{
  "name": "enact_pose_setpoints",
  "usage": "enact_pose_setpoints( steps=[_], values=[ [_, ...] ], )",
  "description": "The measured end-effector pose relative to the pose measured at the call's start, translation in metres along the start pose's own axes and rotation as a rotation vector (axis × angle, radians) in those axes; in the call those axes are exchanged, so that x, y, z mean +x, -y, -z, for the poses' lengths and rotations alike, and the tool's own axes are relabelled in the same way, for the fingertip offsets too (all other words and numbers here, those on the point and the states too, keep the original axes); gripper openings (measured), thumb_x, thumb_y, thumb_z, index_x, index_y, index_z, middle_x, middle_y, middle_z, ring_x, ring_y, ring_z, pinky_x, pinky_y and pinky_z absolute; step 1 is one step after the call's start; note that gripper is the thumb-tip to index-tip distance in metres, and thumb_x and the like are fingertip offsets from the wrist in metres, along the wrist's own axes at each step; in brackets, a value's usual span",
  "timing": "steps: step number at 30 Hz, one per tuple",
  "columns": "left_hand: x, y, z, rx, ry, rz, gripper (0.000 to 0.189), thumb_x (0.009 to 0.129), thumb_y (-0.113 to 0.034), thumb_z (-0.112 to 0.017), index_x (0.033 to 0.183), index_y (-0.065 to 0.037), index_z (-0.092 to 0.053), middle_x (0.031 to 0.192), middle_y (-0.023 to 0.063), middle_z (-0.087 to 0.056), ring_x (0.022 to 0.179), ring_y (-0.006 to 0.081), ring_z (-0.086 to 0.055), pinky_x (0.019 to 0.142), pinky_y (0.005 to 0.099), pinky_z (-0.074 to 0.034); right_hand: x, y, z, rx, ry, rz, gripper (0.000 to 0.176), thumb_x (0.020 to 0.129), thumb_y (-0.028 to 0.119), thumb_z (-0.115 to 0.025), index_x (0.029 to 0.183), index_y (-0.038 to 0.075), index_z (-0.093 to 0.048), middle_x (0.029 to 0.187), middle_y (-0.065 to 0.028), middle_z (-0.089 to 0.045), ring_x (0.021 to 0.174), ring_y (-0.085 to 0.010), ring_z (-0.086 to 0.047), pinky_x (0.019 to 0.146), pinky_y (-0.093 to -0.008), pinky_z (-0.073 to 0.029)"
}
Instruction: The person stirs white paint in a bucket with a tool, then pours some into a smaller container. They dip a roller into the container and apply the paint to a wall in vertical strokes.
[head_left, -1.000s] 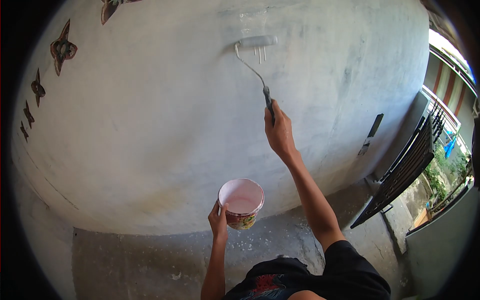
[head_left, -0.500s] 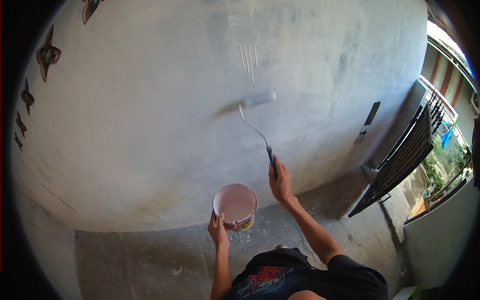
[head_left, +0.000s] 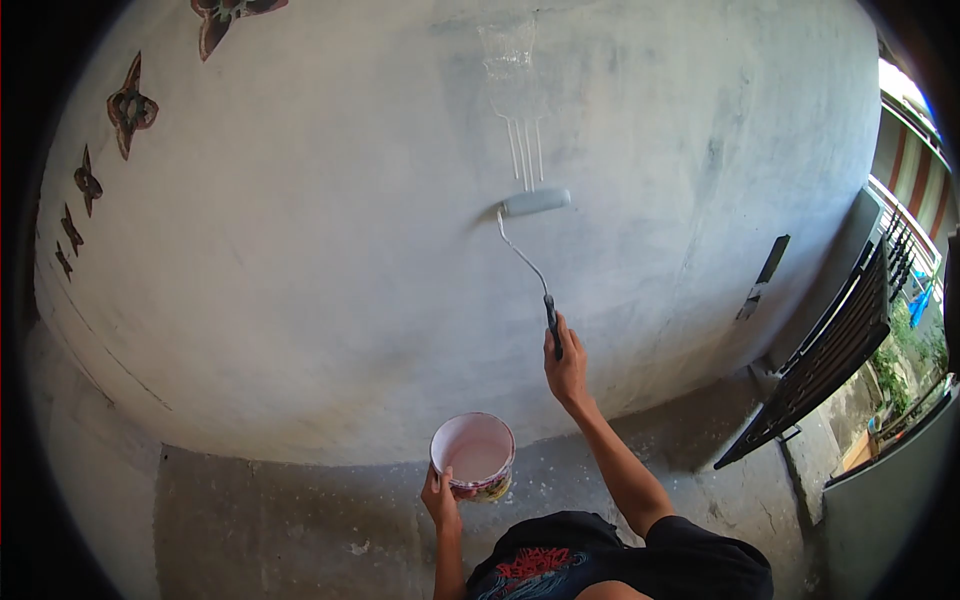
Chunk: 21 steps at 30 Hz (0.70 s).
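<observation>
My right hand [head_left: 566, 366] is closed round the black handle of a paint roller [head_left: 537, 202], held out in front of me. The roller's pale sleeve is at the white wall [head_left: 330, 250], just at the lower ends of several wet paint drips [head_left: 527, 150]. Above the drips is a glossy wet patch. My left hand [head_left: 440, 497] grips the rim of a small paint bucket [head_left: 473, 450], thumb over the edge. Whitish paint shows inside the bucket, and its lower outside is printed in colours.
Dark star-shaped openings [head_left: 131, 106] run down the wall's left side. A black metal gate [head_left: 820, 350] stands at the right, with plants beyond it. Below lies a grey concrete floor [head_left: 300, 520] with paint specks. A dark strip [head_left: 773, 259] marks the wall near the gate.
The roller has come closer to the drips, its sleeve now meeting their lower ends. The view has tilted up slightly, so the bucket sits lower in the picture. Both grips are unchanged.
</observation>
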<state>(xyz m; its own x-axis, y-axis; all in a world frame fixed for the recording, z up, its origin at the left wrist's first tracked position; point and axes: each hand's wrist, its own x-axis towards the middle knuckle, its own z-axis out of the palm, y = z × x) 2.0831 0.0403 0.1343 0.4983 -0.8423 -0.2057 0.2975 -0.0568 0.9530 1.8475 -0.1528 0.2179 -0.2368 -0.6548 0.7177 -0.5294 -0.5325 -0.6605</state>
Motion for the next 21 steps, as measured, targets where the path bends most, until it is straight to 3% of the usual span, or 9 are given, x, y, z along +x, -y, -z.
enact_pose_setpoints(
  steps=[10,17,21],
  values=[
    [0.005,0.004,0.003,-0.023,0.023,-0.075,0.040,0.089,-0.015,-0.057,0.125,0.000,-0.056,0.105,0.0111,-0.062,0.067,0.0189,-0.065,0.045,0.0285,-0.057,0.117,0.081,0.021,0.047,-0.054,0.087,0.038,0.096,0.009,-0.055,0.132,-0.001,-0.049,0.075,-0.0146,-0.056,0.061,-0.0194,-0.050,0.057,-0.0340,-0.043],
    [-0.004,-0.004,-0.006,-0.037,0.057,-0.041,0.041,0.089,-0.015,-0.059,0.127,0.000,-0.055,0.106,0.0112,-0.061,0.072,0.0187,-0.065,0.047,0.0279,-0.059,0.196,0.122,0.029,0.078,-0.103,0.196,0.034,0.095,0.009,-0.055,0.127,-0.002,-0.053,0.072,-0.0157,-0.056,0.059,-0.0198,-0.050,0.056,-0.0345,-0.043],
    [-0.010,-0.003,-0.012,-0.045,0.038,-0.007,0.040,0.089,-0.015,-0.059,0.126,0.000,-0.055,0.106,0.0113,-0.061,0.071,0.0175,-0.065,0.046,0.0266,-0.058,0.232,0.151,0.027,0.082,-0.156,0.274,0.030,0.094,0.008,-0.056,0.121,-0.004,-0.054,0.071,-0.0188,-0.057,0.057,-0.0259,-0.053,0.055,-0.0369,-0.043]
  ],
)
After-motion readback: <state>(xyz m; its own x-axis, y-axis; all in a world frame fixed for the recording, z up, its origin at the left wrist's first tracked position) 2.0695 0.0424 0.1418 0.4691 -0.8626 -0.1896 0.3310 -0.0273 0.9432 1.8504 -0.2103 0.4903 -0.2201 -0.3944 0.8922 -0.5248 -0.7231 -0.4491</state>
